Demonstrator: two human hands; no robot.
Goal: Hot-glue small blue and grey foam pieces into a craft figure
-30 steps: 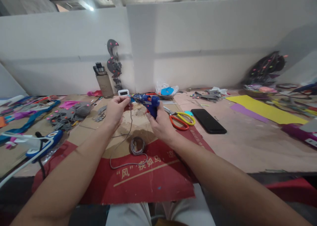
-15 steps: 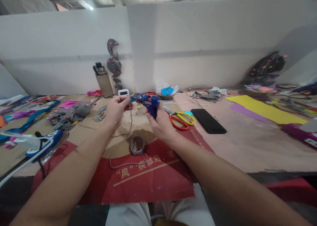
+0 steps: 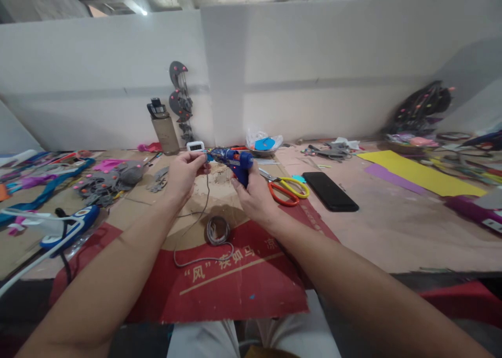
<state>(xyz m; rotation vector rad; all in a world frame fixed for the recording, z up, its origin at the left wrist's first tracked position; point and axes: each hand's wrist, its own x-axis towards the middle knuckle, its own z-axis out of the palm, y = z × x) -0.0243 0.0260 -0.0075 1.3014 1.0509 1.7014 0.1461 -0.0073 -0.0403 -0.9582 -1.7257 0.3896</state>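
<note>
My right hand [image 3: 253, 191] is wrapped round the handle of a blue hot glue gun [image 3: 239, 162], its nozzle pointing left. Close to that nozzle, my left hand [image 3: 186, 172] pinches a small blue piece [image 3: 209, 157], partly covered by the fingers. A thin grey cord [image 3: 207, 191] hangs down from the pinch. Below lies a coil of grey cord [image 3: 218, 230] on the red and brown cardboard sheet [image 3: 243, 290]. Scissors [image 3: 288, 188] with one red and one yellow handle rest just right of my right hand.
A black phone [image 3: 330, 192] lies right of the scissors, near yellow paper [image 3: 419, 172]. At the back stand a bottle [image 3: 163, 130] and a hanging grey felt ornament [image 3: 180, 96]. Grey felt pieces with pink dots [image 3: 107, 183] and a blue-and-white power strip [image 3: 70, 227] lie left.
</note>
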